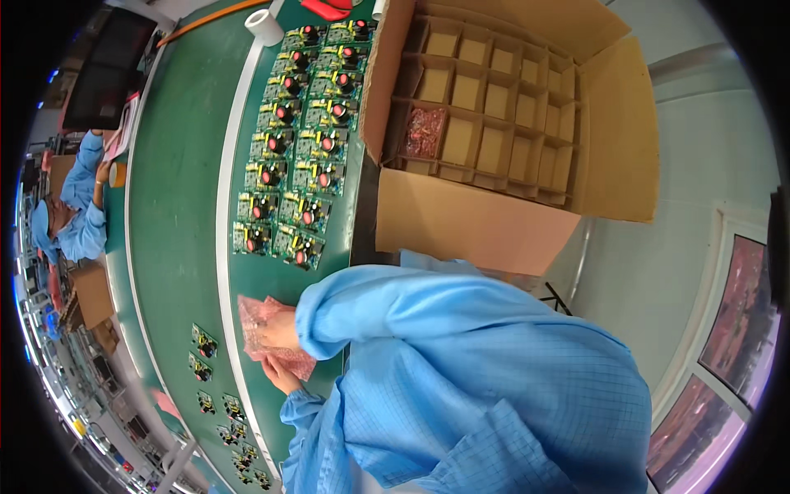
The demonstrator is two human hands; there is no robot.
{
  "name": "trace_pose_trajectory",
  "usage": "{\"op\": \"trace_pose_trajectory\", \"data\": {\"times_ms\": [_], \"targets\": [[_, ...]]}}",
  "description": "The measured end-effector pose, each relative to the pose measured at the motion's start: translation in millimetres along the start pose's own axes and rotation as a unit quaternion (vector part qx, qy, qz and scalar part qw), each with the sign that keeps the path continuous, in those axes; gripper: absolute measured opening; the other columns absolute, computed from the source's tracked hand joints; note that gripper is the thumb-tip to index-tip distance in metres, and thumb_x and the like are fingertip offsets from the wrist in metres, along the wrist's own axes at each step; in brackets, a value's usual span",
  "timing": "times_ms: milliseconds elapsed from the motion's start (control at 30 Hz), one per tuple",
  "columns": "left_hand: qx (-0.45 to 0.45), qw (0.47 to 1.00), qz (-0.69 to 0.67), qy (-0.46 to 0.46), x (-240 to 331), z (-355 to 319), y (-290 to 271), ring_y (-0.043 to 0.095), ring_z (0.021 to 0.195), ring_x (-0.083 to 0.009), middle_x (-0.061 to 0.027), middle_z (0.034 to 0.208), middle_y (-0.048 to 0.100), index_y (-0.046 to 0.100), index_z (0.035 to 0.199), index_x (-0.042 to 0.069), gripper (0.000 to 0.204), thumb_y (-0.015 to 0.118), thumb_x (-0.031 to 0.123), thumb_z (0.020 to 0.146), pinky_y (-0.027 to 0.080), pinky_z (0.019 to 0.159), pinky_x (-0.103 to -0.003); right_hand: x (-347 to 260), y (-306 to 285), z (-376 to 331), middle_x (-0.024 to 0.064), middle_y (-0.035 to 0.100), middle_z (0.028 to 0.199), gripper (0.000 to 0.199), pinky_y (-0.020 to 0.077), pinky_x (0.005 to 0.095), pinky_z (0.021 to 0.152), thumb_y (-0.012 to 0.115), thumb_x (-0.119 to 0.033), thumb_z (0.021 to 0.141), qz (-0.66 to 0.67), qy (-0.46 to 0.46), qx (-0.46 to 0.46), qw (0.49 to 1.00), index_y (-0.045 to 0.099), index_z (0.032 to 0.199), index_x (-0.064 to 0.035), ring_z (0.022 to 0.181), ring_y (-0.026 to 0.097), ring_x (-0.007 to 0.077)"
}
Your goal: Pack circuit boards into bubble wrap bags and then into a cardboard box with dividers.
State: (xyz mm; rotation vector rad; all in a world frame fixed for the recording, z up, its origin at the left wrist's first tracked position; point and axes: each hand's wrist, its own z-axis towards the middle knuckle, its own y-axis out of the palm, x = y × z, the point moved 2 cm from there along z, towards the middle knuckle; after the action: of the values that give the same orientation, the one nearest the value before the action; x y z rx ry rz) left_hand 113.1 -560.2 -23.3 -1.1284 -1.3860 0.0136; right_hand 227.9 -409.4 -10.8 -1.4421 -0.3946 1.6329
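A pink bubble-wrap bag [257, 319] is held between my two hands over the green bench. My right hand [282, 331], the upper one in the head view, is closed on it, its fingertips partly hidden by the film. Below it, my left hand [281, 376] grips the bag's lower edge with fingers bent. Whether anything is inside the bag I cannot tell. Just beyond my right hand, green circuit boards [274, 146] with red-topped round parts lie in two columns on the bench.
An open cardboard box [477, 202] with divider compartments stands beside the bench; one compartment holds a pink bubble-wrap packet [425, 132]. A white rail [222, 198] edges the green belt [173, 189], where loose boards [204, 342] lie. A white roll [263, 28] stands far back. Another person [82, 193] sits opposite.
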Motion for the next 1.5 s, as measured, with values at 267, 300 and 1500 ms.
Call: {"op": "trace_pose_trajectory", "data": {"times_ms": [267,300,1500], "targets": [[0.129,0.971,0.042,0.199,143,33,-25,0.051,0.105,-0.0231,-0.0154,0.117,0.052,0.05,0.117,-0.006,0.036,0.049,0.019,0.092,0.039,0.092,-0.032,41,-261,-254,0.0089,0.06,0.087,0.037,0.0505,0.0298,0.065,0.065,-0.01,0.062,0.202,0.298,0.27,0.893,0.058,0.097,-0.0071,0.073,0.061,0.0177],[0.112,0.977,0.021,0.179,199,40,-33,0.052,0.104,-0.0222,-0.0147,0.116,0.054,0.051,0.117,-0.005,0.034,0.049,0.018,0.092,0.04,0.092,-0.032,56,-276,-289,0.0088,0.06,0.087,0.036,0.05,0.0295,0.064,0.064,-0.008,0.062,0.155,0.413,0.273,0.855,0.058,0.097,-0.0059,0.074,0.061,0.0165],[0.151,0.907,0.092,0.383,366,-62,-76,0.058,0.086,-0.025,-0.0131,0.093,0.059,0.058,0.103,0.003,0.024,0.05,0.016,0.085,0.046,0.075,-0.034,14,-542,-183,0.0193,0.047,0.123,0.071,0.0438,0.0396,0.089,0.064,-0.036,0.077,0.114,-0.267,0.34,0.895,0.037,0.128,0.0046,0.111,0.05,0.03]]}}
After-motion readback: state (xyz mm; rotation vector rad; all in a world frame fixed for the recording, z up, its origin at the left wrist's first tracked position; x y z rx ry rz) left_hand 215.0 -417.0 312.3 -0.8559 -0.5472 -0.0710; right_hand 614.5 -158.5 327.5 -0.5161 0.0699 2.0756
